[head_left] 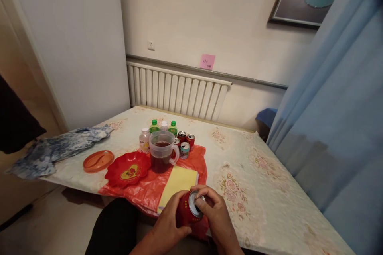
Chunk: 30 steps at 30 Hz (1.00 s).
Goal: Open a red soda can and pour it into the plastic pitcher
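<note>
Left hand wraps red can, right hand fingers pinched on its top; pitcher, yellow cloth near table's front edge.

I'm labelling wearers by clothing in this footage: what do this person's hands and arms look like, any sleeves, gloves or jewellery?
Both the left hand and the right hand are bare, with no gloves. No rings, watch or bracelet show. The forearms are uncovered as far as the frame's bottom edge, so no sleeve is visible. Dark clothing shows below the left forearm.
</note>
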Motion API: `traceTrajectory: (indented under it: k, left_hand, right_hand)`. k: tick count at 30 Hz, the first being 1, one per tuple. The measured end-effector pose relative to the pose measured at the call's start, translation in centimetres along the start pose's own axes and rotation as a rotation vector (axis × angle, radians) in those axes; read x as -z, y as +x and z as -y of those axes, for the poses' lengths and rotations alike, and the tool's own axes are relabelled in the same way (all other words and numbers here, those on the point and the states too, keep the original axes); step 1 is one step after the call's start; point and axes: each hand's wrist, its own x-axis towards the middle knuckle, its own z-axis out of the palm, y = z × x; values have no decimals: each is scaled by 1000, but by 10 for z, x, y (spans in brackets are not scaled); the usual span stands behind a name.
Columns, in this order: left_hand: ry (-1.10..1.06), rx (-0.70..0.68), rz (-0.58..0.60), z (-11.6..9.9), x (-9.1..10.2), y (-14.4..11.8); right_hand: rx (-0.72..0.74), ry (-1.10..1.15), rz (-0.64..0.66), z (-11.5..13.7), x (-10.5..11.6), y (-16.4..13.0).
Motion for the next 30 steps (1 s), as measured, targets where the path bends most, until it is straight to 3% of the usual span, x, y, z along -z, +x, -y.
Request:
traceTrajectory:
  k: [30]
  left_hand:
    - [-96,46,55,2,5,-3]
  right_hand:
    - [-82,-3,-27,-6,-4,4]
